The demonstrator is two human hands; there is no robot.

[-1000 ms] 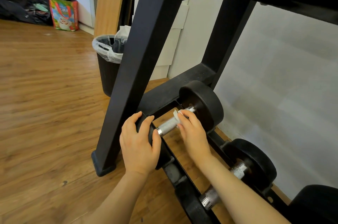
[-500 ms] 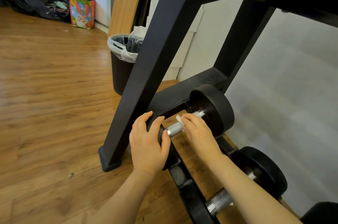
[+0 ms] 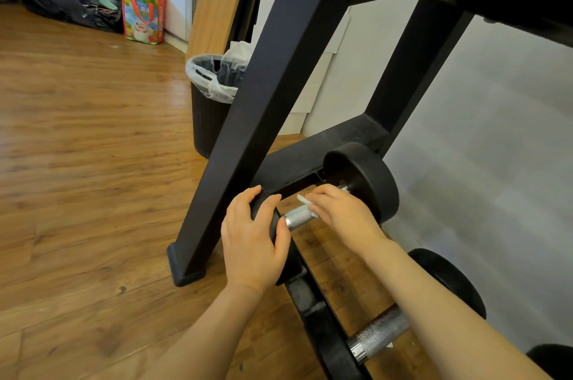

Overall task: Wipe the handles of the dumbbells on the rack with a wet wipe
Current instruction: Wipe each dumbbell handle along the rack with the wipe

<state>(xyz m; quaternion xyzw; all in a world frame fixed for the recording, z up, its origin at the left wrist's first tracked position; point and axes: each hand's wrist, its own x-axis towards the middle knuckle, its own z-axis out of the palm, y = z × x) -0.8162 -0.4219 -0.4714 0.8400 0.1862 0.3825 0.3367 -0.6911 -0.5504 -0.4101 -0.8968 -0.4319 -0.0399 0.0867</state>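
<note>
The wiping step is in hand on the end dumbbell (image 3: 356, 193), which lies on the bottom tier of the rack (image 3: 273, 75), next to the frame's slanted leg. The near weight head (image 3: 276, 234) is gripped by the left hand (image 3: 251, 243), fingers curled over its rim, thumb on the inner face, so the bar is judged to be steadied against rolling. The wet wipe (image 3: 305, 201) is pinched onto the knurled handle (image 3: 297, 217) by the right hand (image 3: 341, 212), fingers wrapped over the top; only a small white corner of the wipe shows, the rest is hidden under the hand. The near part of the handle, approx. the third by the left thumb, is left bare.

Next move, as judged: the wipe must be drawn along/around the bar toward the near head w/ the grip kept firm, then carried to the second dumbbell handle (image 3: 378, 336), which lies further right along the same tier, partly behind the right forearm.

Vs. the frame 0.5 s back: both grips are unchanged and the right hand is seen at much the same spot on the handle. The view has been shifted right a little, so the bin (image 3: 214, 91) and the bags by the wall (image 3: 142, 16) are placed further right in frame. No clear travel of the wipe can be made out.
</note>
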